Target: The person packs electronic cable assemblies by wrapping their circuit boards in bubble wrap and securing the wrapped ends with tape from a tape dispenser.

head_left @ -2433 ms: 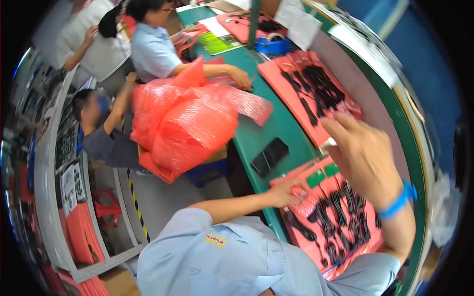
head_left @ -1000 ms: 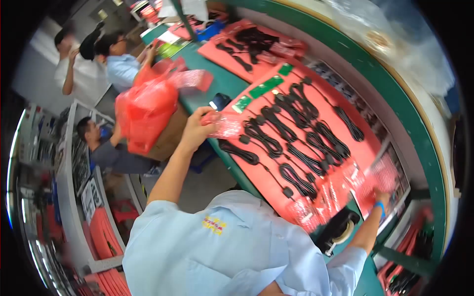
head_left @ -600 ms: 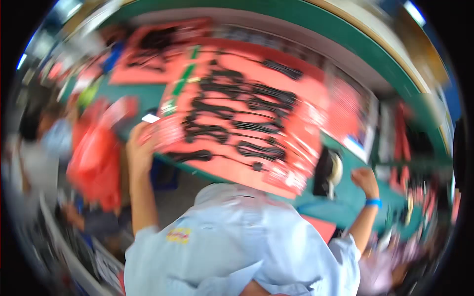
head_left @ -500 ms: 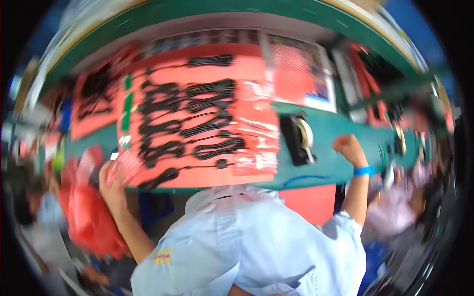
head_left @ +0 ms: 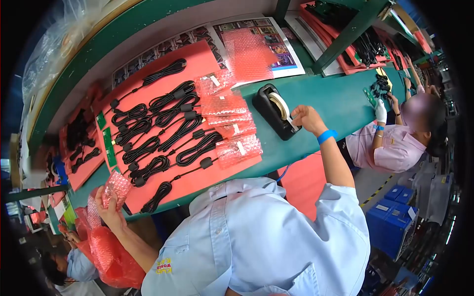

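Note:
My left hand (head_left: 111, 213) holds a pink bubble-wrap packet (head_left: 117, 188) upright at the near left corner of the pink foam sheet (head_left: 190, 181). My right hand (head_left: 308, 120), with a blue band on its wrist, is at the front end of a black tape dispenser (head_left: 269, 109). Its fingertips are pinched together at the end of the tape (head_left: 280, 106); the short tape end is mostly hidden by them. Bundled black cables (head_left: 170, 111) lie in rows on the foam sheet. Several flat bubble-wrap packets with white labels (head_left: 229, 126) lie along its right side.
A stack of pink bubble-wrap sheets (head_left: 247, 52) lies on printed pages behind the dispenser. Green circuit boards (head_left: 108, 147) line the foam's left edge. A red plastic bag (head_left: 111, 256) hangs at lower left. A co-worker in pink (head_left: 395, 148) works at right, near a green shelf post (head_left: 348, 37).
My right hand has moved left and up to the tape dispenser's end. The whole view has turned and sharpened. The packet stays in my left hand.

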A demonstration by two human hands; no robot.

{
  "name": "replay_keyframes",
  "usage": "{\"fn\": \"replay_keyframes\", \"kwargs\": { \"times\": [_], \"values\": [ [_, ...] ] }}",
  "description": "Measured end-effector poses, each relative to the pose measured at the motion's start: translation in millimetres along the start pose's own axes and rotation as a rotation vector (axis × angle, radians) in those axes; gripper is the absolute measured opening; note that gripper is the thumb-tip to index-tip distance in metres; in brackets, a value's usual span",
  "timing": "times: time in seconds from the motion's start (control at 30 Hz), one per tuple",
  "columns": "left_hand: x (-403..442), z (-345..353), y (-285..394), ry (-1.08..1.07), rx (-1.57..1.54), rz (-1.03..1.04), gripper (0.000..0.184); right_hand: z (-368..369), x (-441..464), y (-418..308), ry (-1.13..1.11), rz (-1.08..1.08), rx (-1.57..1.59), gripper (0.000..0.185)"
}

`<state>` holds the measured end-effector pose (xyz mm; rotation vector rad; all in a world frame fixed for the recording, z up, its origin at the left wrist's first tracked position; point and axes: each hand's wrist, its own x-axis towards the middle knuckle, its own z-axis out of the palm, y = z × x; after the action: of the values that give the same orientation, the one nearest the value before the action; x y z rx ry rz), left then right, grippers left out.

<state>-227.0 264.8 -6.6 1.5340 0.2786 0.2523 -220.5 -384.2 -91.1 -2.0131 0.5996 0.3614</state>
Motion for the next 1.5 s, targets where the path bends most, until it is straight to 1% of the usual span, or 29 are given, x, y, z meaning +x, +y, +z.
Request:
{"fn": "replay_keyframes", "kwargs": {
  "times": [0.17,0.27,0.3,0.4,0.43,0.53,0.57,0.67,0.7,0.77,0.8,0.83,0.87,0.9,0.93,0.97,1.0,1.03,1.07,1.13,1.17,1.2,1.23,1.27,1.3,1.37,1.4,1.5],
  "values": [
    [0,-2,0,-0.016,-0.006,-0.014,0.043,-9,-8,-20,0.054,0.0,-0.053,0.025],
    [2,-1,0,-0.023,-0.028,-0.022,0.044,-18,-24,-21,0.06,0.032,-0.041,0.028],
    [3,-1,0,-0.018,-0.026,-0.018,0.044,-19,-27,-12,0.063,0.036,-0.041,0.028],
    [2,-2,-1,0.003,-0.02,-0.007,0.044,-13,-28,28,0.03,0.026,0.118,0.029],
    [4,-3,-1,-0.008,-0.022,-0.013,0.044,-8,-31,30,0.028,0.026,0.117,0.029],
    [6,-3,0,-0.029,-0.026,-0.025,0.044,10,-42,32,0.222,-0.057,-0.151,0.024],
    [7,-1,2,-0.034,-0.028,-0.023,0.044,14,-45,31,0.219,-0.058,-0.153,0.024],
    [8,3,5,-0.03,-0.03,-0.021,0.044,30,-50,30,0.457,-0.098,-0.171,0.021],
    [7,5,5,-0.029,-0.033,-0.022,0.045,32,-52,33,0.449,-0.103,-0.173,0.021],
    [7,7,6,-0.017,-0.037,-0.017,0.045,30,-55,43,0.564,-0.304,-0.936,0.024],
    [8,6,4,0.006,-0.035,-0.009,0.045,29,-59,47,0.555,-0.282,-0.904,0.026],
    [7,5,1,-0.037,-0.039,-0.01,0.045,33,-64,38,0.54,-0.277,-0.873,0.027],
    [5,2,3,-0.065,-0.034,-0.003,0.045,41,-70,26,0.563,-0.293,-0.644,0.024],
    [0,8,11,-0.033,0.01,0.017,0.044,50,-84,0,0.552,-0.307,-0.408,0.021],
    [-5,19,18,0.011,0.056,0.04,0.043,62,-92,-25,0.433,-0.321,-0.167,0.019],
    [-9,24,23,0.045,0.063,0.007,0.041,73,-99,-54,0.292,-0.323,0.063,0.018],
    [-11,24,25,0.078,0.066,-0.032,0.04,87,-111,-92,0.141,-0.335,0.208,0.015],
    [-12,16,18,0.064,0.115,0.027,0.04,104,-122,-129,-0.011,-0.329,0.341,0.011],
    [-11,9,11,0.039,0.164,0.084,0.041,125,-124,-156,-0.08,-0.368,0.335,0.011],
    [-16,10,13,0.038,0.146,0.074,0.042,164,-134,-196,-0.408,-0.475,0.52,0.007],
    [-18,8,10,0.087,0.145,0.077,0.042,186,-138,-214,-0.515,-0.488,0.549,0.005],
    [-20,6,6,0.065,0.112,0.071,0.041,208,-142,-234,-0.616,-0.493,0.577,0.005],
    [-22,5,4,0.037,0.078,0.068,0.041,231,-144,-249,-0.688,-0.506,0.598,0.006],
    [-25,4,3,0.07,0.074,0.068,0.041,253,-145,-260,-0.756,-0.513,0.62,0.006],
    [-28,3,2,0.062,0.055,0.053,0.041,272,-147,-270,-0.781,-0.519,0.604,0.006],
    [-30,1,2,0.037,0.014,0.027,0.041,303,-148,-285,-0.866,-0.412,0.657,0.007],
    [-30,1,1,0.059,0.005,0.033,0.041,315,-144,-289,-0.884,-0.42,0.64,0.007],
    [-34,-3,0,0.016,0.077,0.082,0.041,348,-137,-293,-0.778,-0.72,0.346,0.008]
  ]
}}
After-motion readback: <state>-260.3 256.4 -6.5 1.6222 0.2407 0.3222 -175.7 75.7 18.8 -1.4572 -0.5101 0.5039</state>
